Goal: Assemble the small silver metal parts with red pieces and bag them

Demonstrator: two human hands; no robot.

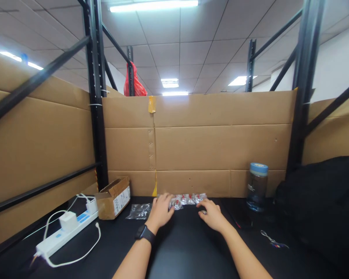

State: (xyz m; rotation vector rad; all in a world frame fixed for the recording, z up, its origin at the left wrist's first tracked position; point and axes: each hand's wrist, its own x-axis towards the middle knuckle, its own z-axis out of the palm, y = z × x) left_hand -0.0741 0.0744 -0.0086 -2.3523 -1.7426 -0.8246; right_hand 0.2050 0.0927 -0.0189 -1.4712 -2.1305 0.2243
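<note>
Left hand (161, 211): fingers on the clear packets with red bits (187, 199)
Right hand (211, 215): at the packets' right end
Left of left hand: empty-looking clear bag (139, 211), then open carton (113, 198), white power strip (66, 232)
Right of right hand: blue-lidded bottle (257, 188), black bag (320, 213)

Clear packets (187, 199), red bits (184, 198) inside (shiny), lined up on black table (186, 244)

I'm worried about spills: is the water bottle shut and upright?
Shut and upright: the water bottle stands on its base, blue lid on top. I cannot tell how tight it is.
</note>
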